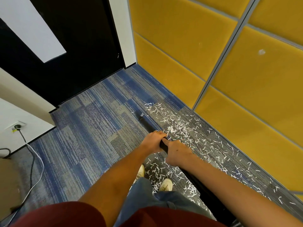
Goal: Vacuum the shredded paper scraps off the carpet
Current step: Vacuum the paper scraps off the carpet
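A person's 2 hands hold a black vacuum wand [146, 123], left hand [153, 141] ahead and right hand [177, 153] just behind, the fingers of both curled round the tube, probably to steer its nozzle. White paper scraps [178, 126] lie in a band on the blue-grey carpet [91, 122] along the yellow wall panels [246, 79]. The wall hems in the right, while open carpet stretches left towards a black door [73, 54].

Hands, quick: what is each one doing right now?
The left hand grips the black vacuum tube.
The right hand grips it too.
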`<state>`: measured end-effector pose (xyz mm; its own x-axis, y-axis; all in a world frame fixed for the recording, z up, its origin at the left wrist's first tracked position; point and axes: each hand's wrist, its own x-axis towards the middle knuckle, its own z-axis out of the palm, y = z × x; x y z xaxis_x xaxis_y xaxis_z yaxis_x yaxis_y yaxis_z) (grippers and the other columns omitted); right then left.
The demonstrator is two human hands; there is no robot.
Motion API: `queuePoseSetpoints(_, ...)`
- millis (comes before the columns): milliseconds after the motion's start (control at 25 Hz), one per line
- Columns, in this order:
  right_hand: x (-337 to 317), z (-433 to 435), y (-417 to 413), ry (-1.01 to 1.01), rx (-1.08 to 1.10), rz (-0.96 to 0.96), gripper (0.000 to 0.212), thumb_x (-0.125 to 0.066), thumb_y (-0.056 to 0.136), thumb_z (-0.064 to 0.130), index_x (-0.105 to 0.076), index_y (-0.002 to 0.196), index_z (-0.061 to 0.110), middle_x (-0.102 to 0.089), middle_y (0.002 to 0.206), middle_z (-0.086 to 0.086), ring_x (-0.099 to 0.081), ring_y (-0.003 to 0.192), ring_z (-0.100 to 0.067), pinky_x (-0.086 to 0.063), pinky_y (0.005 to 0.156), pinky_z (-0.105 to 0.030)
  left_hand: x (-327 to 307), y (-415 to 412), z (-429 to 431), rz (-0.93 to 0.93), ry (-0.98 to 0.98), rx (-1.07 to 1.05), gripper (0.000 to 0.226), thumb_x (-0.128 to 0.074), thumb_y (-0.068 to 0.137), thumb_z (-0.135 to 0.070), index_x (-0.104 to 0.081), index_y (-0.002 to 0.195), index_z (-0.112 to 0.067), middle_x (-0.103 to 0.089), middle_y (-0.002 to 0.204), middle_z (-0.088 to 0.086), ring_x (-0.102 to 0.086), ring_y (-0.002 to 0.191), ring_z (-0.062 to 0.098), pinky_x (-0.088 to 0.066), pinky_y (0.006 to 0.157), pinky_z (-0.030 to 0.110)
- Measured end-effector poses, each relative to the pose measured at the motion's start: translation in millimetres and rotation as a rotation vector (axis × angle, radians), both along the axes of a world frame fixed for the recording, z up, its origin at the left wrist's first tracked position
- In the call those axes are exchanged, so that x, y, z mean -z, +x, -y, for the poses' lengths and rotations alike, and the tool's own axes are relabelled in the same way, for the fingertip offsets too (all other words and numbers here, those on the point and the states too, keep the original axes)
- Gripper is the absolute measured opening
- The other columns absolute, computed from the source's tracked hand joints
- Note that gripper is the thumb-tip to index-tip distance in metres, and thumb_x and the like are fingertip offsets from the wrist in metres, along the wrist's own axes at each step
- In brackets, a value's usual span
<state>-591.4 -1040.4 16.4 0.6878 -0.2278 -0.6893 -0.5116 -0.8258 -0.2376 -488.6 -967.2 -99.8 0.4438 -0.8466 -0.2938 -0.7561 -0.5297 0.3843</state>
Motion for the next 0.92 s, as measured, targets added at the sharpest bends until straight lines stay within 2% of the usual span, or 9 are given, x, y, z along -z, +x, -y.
queuePoseSetpoints(160, 0, -6, -1, 0.001, -0.028, 0.024, 0.064, -0.056, 0.088, 0.014, -0.031, 0.145, 0.027, -0.052, 0.112, -0.009, -0.061, 0.099, -0.026, -0.051, 0.077, -0.032, 5, -3, -12, -0.018, -0.016, -0.045, 0.022, -0.063, 0.083, -0.02, -0.059, 0.104, -0.015, -0.063, 0.104, 0.001, -0.057, 0.099, 0.019, -0.049, 0.09, 0.038)
queuePoseSetpoints(360, 0, -2, -10, -0.025, 0.014, 0.03, 0.065, -0.052, 0.09, 0.015, -0.025, 0.147, 0.027, -0.051, 0.109, -0.007, -0.061, 0.102, -0.026, -0.054, 0.083, -0.036, 0, -13, -3, -0.055, -0.05, -0.051, 0.02, -0.061, 0.083, -0.013, -0.058, 0.103, -0.014, -0.061, 0.106, 0.002, -0.053, 0.104, 0.019, -0.048, 0.09, 0.038)
queuePoseSetpoints(520, -4, 8, -24, -0.06, 0.072, 0.015, 0.069, -0.057, 0.088, 0.017, -0.023, 0.148, 0.027, -0.049, 0.111, -0.007, -0.059, 0.106, -0.025, -0.054, 0.087, -0.036, -7, -25, 20, -0.08, -0.053, 0.007, 0.019, -0.061, 0.084, -0.013, -0.057, 0.103, -0.014, -0.059, 0.108, 0.003, -0.053, 0.105, 0.02, -0.049, 0.09, 0.039)
queuePoseSetpoints(680, -10, 17, -38, -0.029, 0.12, 0.025, 0.067, -0.057, 0.086, 0.014, -0.028, 0.146, 0.025, -0.047, 0.1, -0.005, -0.057, 0.09, -0.022, -0.055, 0.085, -0.035, -11, -35, 34, -0.077, -0.026, 0.076, 0.017, -0.061, 0.084, -0.014, -0.054, 0.1, -0.012, -0.059, 0.104, 0.004, -0.054, 0.1, 0.021, -0.049, 0.089, 0.039)
queuePoseSetpoints(800, -13, 18, -46, 0.0, 0.121, 0.036, 0.069, -0.057, 0.086, 0.015, -0.027, 0.147, 0.027, -0.052, 0.107, -0.006, -0.055, 0.088, -0.021, -0.053, 0.083, -0.032, -14, -40, 33, -0.056, 0.008, 0.111, 0.019, -0.061, 0.083, -0.018, -0.054, 0.1, -0.013, -0.06, 0.103, 0.003, -0.056, 0.098, 0.02, -0.05, 0.088, 0.038)
queuePoseSetpoints(920, -13, 11, -51, 0.01, 0.073, 0.044, 0.062, -0.056, 0.087, 0.016, -0.033, 0.144, 0.026, -0.055, 0.115, -0.009, -0.06, 0.1, -0.026, -0.051, 0.084, -0.034, -15, -40, 20, 0.02, 0.036, 0.146, 0.024, -0.061, 0.083, -0.023, -0.056, 0.105, -0.015, -0.063, 0.106, 0.001, -0.059, 0.098, 0.02, -0.049, 0.085, 0.033)
